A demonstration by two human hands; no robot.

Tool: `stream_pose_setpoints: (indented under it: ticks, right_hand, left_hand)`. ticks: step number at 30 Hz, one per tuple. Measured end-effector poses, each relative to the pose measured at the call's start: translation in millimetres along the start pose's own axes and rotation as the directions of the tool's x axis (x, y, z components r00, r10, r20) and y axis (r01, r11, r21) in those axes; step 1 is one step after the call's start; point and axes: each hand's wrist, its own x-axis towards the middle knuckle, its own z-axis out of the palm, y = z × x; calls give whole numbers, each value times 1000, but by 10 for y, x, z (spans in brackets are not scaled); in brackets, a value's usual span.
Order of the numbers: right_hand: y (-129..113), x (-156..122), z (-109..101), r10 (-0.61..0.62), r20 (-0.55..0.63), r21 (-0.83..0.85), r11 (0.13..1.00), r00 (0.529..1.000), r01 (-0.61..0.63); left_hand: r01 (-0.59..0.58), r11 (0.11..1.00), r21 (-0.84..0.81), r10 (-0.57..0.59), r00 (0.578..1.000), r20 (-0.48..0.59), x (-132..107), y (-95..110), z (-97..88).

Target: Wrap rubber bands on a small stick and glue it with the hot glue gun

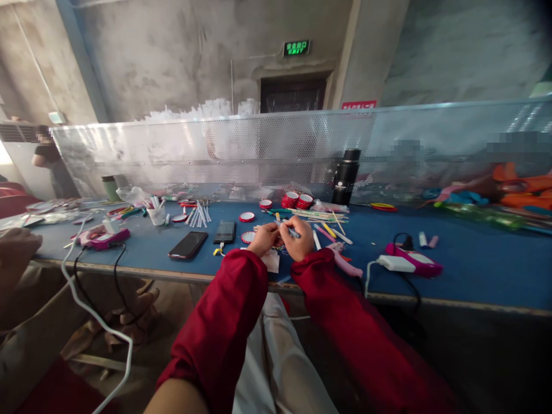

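Over blue table (pixel 474 261), left hand (pixel 264 239), right hand (pixel 299 238) pinch crosswise stick (pixel 291 232).

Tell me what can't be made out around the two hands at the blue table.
Head view only:
- What the left hand pinches: too small, hidden by its fingers.
- Thin stick in the right hand: near end covered by fingers.
- The flat item beside the phone: blurred out.
- Goods behind the perforated screen: veiled by the mesh.
- Blue table, right end: cut by the frame edge.

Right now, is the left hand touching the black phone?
Apart. Head view shows bare blue table between the left hand and the black phone, which lies flat.
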Motion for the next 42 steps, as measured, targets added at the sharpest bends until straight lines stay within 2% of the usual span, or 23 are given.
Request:
stream_pose_setpoints:
  ticks: [6,10,15,21,26,31,35,42]
  right_hand:
    - [45,-2,2,34,-68,6,999,997,-34]
    - [49,0,7,41,-64,17,999,997,-40]
    - [20,-12,24,25,1,39,999,1000,-25]
    - [53,-8,8,85,-70,128,989,994,-75]
    - [95,16,23,43,-80,91,995,996,-36]
    - [162,-1,107,127,-136,86,990,983,-116]
    - [184,1,124,151,-112,102,985,982,-139]
    - [233,15,126,119,-97,21,993,988,-117]
  left_hand:
    - [-12,1000,0,12,1000,-7,11,-14,-11]
    - [-3,1000,-11,3,1000,-8,-5,3,9]
    - [8,1000,9,-8,1000,4,-9,16,21]
    - [-15,1000,21,16,1000,-14,-7,20,-3]
    - [-3,999,37,4,1000,-31,-16,40,-1]
    - [7,998,58,-6,1000,-18,-15,59,4]
    - [6,998,65,-4,999,-37,-22,84,7]
    - [53,997,65,-49,997,-61,-6,93,20]
